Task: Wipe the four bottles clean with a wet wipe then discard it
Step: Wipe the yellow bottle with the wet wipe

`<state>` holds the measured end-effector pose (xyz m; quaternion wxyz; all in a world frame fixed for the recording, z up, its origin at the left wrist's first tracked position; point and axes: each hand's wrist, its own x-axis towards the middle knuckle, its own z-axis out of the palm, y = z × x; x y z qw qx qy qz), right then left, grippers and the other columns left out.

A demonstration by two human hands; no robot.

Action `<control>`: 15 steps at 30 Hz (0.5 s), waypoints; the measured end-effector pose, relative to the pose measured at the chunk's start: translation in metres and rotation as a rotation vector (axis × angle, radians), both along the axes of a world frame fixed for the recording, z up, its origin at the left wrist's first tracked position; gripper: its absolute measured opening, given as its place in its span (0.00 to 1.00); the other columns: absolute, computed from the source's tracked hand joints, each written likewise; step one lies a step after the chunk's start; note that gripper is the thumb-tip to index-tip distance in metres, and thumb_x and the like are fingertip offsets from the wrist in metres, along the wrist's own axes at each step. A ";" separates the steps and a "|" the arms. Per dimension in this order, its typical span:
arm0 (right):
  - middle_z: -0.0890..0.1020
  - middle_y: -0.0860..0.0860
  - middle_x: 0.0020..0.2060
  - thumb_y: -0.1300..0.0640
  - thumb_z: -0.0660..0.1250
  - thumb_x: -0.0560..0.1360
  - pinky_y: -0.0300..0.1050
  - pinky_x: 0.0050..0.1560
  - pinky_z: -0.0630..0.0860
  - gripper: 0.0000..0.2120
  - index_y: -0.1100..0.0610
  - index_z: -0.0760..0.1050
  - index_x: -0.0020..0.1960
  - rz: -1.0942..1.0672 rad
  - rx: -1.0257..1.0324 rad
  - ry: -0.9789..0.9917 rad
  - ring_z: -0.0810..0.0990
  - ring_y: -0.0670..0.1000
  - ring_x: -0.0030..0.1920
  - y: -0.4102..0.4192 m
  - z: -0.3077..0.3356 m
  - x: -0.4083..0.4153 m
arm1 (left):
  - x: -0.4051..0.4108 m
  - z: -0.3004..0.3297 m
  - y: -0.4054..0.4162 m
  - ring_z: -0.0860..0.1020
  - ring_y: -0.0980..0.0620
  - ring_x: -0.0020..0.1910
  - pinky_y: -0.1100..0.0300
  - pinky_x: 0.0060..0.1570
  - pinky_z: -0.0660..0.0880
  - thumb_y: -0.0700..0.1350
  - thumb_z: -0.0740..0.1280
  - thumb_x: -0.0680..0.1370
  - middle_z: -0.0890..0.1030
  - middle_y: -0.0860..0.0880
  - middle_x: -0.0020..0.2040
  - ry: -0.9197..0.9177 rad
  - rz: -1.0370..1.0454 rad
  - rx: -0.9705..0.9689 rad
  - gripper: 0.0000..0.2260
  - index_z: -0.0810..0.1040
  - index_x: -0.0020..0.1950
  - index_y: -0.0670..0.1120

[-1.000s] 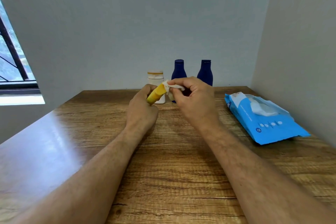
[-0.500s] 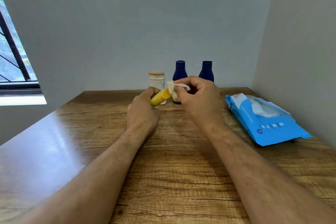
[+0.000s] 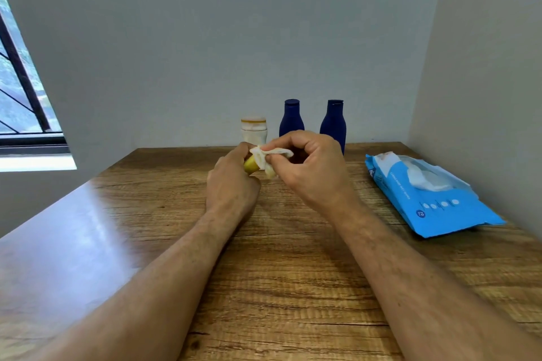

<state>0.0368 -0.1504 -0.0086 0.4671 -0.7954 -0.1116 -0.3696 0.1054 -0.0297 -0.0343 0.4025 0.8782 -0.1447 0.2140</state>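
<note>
While the left hand [image 3: 233,184] grips the yellow bottle [image 3: 250,165] at frame centre, the right hand [image 3: 308,168] pinches the wet wipe [image 3: 268,158] against its exposed end. Wiping step in progress. Next: probably rotate the bottle for full coverage. Behind stand the white bottle [image 3: 254,129] and two blue bottles [image 3: 291,119], upper centre.

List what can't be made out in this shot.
Head view only:
- yellow bottle: mostly covered by the left hand and the wet wipe pinched in the right hand.
- white bottle: base behind the hands.
- wipes pack: print too small to read.
</note>
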 end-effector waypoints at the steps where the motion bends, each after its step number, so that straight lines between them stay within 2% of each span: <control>1: 0.84 0.43 0.44 0.58 0.74 0.74 0.30 0.41 0.77 0.05 0.53 0.85 0.50 -0.028 -0.011 -0.002 0.81 0.41 0.46 -0.001 -0.001 0.001 | -0.001 0.001 -0.001 0.78 0.49 0.50 0.45 0.55 0.79 0.36 0.70 0.75 0.80 0.54 0.48 0.003 -0.005 0.001 0.17 0.73 0.53 0.58; 4: 0.84 0.43 0.44 0.56 0.73 0.75 0.29 0.40 0.77 0.05 0.51 0.85 0.50 -0.117 0.033 0.040 0.81 0.41 0.45 -0.007 -0.003 0.008 | -0.003 0.003 0.002 0.76 0.49 0.52 0.43 0.59 0.76 0.30 0.67 0.72 0.77 0.55 0.47 -0.018 -0.011 0.005 0.23 0.70 0.52 0.59; 8: 0.84 0.44 0.45 0.56 0.73 0.75 0.30 0.41 0.79 0.06 0.51 0.84 0.52 -0.144 0.102 0.070 0.81 0.41 0.45 -0.012 -0.003 0.011 | -0.006 0.003 0.004 0.75 0.49 0.53 0.42 0.61 0.74 0.30 0.67 0.72 0.75 0.56 0.47 -0.031 -0.020 0.005 0.25 0.70 0.52 0.60; 15: 0.83 0.44 0.43 0.60 0.74 0.73 0.30 0.39 0.77 0.05 0.53 0.85 0.48 0.006 -0.045 0.033 0.81 0.43 0.44 -0.004 -0.004 0.002 | -0.005 0.004 0.010 0.76 0.47 0.52 0.40 0.58 0.75 0.30 0.67 0.71 0.78 0.53 0.48 -0.036 -0.017 0.017 0.22 0.75 0.55 0.56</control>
